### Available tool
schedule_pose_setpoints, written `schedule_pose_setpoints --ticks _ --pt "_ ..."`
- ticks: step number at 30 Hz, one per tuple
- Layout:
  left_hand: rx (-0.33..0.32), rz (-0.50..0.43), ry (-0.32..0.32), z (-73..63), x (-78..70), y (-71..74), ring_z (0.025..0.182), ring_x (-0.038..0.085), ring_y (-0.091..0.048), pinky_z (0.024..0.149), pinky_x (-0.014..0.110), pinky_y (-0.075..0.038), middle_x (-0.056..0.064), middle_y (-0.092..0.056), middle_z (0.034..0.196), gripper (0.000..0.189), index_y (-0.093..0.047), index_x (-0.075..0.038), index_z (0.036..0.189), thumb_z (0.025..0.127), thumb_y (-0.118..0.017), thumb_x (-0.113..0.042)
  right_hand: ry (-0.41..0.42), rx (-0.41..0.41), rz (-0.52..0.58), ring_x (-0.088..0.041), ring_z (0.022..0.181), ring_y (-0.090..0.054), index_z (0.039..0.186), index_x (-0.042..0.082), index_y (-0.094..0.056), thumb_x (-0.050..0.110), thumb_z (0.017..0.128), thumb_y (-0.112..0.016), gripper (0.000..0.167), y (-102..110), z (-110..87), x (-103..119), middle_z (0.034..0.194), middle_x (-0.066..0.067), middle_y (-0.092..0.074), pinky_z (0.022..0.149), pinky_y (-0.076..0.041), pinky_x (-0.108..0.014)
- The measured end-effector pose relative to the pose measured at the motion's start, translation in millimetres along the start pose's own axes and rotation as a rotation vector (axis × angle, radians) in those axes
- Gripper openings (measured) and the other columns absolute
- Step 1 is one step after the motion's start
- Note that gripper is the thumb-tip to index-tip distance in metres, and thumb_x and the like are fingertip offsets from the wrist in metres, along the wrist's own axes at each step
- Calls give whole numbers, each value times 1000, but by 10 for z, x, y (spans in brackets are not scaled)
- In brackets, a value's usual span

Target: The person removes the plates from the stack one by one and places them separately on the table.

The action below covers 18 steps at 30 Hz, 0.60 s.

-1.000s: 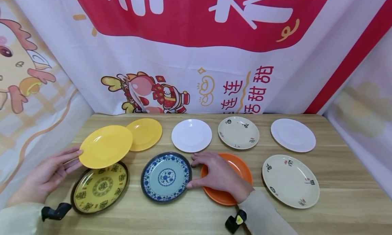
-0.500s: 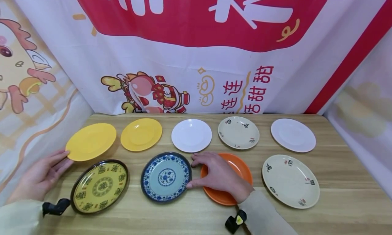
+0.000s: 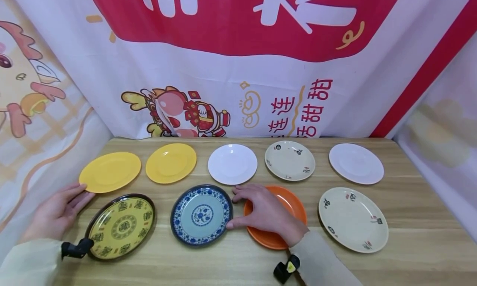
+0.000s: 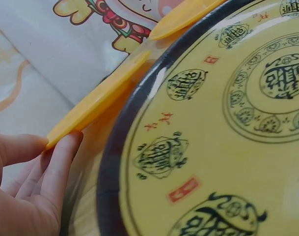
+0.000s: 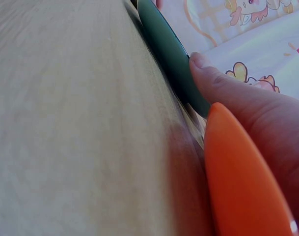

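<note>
At the far left of the head view, my left hand (image 3: 59,209) pinches the near-left edge of a yellow plate (image 3: 110,172) between thumb and fingers. The left wrist view shows that yellow plate (image 4: 97,105) edge-on, tilted low over the wood. Just nearer lies a dark-rimmed yellow plate (image 3: 123,228) with black and red patterns. My right hand (image 3: 262,209) reaches across an orange plate (image 3: 287,232), partly covering it. Its thumb and forefinger are spread apart, their tips at the right rim of a blue floral plate (image 3: 202,215). In the right wrist view the thumb meets that plate's green side (image 5: 171,54).
Along the back of the wooden table (image 3: 179,265) stand a second yellow plate (image 3: 171,163), a white plate (image 3: 232,164), a cream patterned plate (image 3: 290,161) and another white plate (image 3: 356,163). A larger cream plate (image 3: 353,219) lies front right. Printed cloth (image 3: 238,66) encloses the back and sides.
My left hand has carried the yellow plate leftward and lowered it, off the second yellow plate and the dark-rimmed one it overlapped in view. My right hand has stayed at the blue plate.
</note>
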<state>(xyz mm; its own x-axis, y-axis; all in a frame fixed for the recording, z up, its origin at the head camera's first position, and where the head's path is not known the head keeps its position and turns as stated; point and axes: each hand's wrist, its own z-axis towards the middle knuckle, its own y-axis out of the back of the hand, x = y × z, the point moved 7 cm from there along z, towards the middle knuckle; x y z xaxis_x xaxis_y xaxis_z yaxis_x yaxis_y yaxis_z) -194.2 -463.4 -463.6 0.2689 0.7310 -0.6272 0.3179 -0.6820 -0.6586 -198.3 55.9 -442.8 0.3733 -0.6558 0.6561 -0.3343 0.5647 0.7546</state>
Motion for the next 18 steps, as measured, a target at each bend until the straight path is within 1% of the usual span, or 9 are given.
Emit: schedule_pose_setpoints --ticks 3,5,8,10,13,16,18 --pt "-23 -9 0 15 13 9 90 27 -81 89 37 -69 12 -76 93 37 -76 -2 90 110 -47 8 0 4 -3 -25 150 -52 125 28 -80 68 76 -90 64 -4 -3 6 155 6 -64 130 -39 -54" --pt "-41 -10 6 25 21 15 90 25 -81 90 36 -69 10 -76 92 37 -76 -3 89 110 -47 7 -5 7 -3 -25 150 -51 124 29 -79 68 76 -90 63 -8 -5 4 155 7 -64 130 -39 -54" --pt "-32 33 17 44 31 -7 91 23 -80 94 33 -67 5 -76 92 39 -77 -4 90 109 -47 8 -9 9 -2 -25 151 -51 124 29 -79 68 76 -89 63 -8 -8 3 155 7 -64 130 -39 -54" --pt "-12 93 14 60 34 -38 92 21 -80 96 31 -66 1 -75 92 40 -78 -6 91 108 -46 11 -5 6 -2 -25 151 -51 124 29 -79 68 76 -89 63 -4 -7 4 155 6 -64 130 -39 -54" --pt "15 202 -11 70 33 -95 91 18 -80 94 28 -66 -5 -75 91 43 -79 -8 92 106 -46 15 0 4 -3 -25 150 -52 125 29 -80 68 76 -89 64 3 -4 4 154 6 -64 130 -39 -54" --pt "28 329 -45 48 36 -152 91 15 -80 91 25 -66 -5 -77 93 43 -79 -10 93 106 -47 15 2 2 -4 -25 150 -52 125 28 -80 68 75 -89 64 7 -4 3 154 6 -64 130 -39 -54" --pt "22 413 -70 21 36 -188 91 12 -80 88 24 -66 -4 -78 93 40 -78 -12 93 106 -50 14 2 4 -4 -25 150 -52 125 28 -79 68 76 -89 64 3 -5 2 154 6 -64 130 -39 -54"
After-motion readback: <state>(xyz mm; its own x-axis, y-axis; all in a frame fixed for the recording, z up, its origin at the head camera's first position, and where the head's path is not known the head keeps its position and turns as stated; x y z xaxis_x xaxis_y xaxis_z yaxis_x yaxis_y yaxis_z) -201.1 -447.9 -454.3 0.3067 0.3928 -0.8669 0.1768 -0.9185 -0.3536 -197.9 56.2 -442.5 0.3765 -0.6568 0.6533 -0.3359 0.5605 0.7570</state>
